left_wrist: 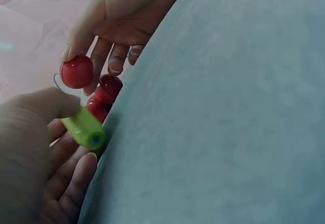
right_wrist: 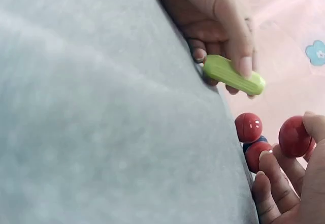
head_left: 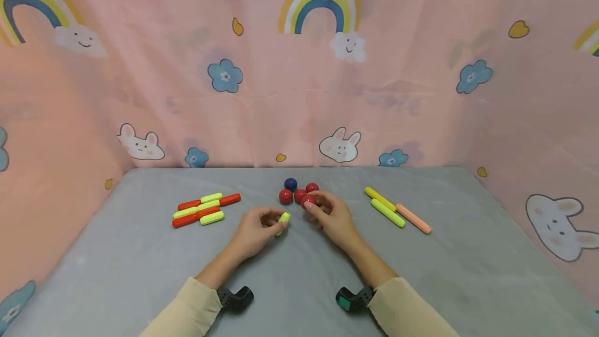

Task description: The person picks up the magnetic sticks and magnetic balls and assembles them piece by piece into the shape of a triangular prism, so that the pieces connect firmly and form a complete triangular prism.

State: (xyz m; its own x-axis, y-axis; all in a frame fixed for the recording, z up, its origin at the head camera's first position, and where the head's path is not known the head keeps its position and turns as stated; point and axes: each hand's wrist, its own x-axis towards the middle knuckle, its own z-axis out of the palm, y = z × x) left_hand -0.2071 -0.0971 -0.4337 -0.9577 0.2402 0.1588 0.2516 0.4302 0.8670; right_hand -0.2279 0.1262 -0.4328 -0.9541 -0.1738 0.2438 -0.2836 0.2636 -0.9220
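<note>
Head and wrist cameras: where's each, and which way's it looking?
Head: on the head, facing forward and down at the table; left grip, right grip, sleeves show.
Left wrist: on that wrist, facing the held lime stick; both grips show.
Right wrist: on that wrist, facing the held red ball; both grips show.
Wrist views share stick and ball.

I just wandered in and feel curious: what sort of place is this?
Probably a small filming corner for tabletop handwork: a grey-covered table, a pink cartoon-print backdrop hung behind it, and a dark device at each wrist.
</note>
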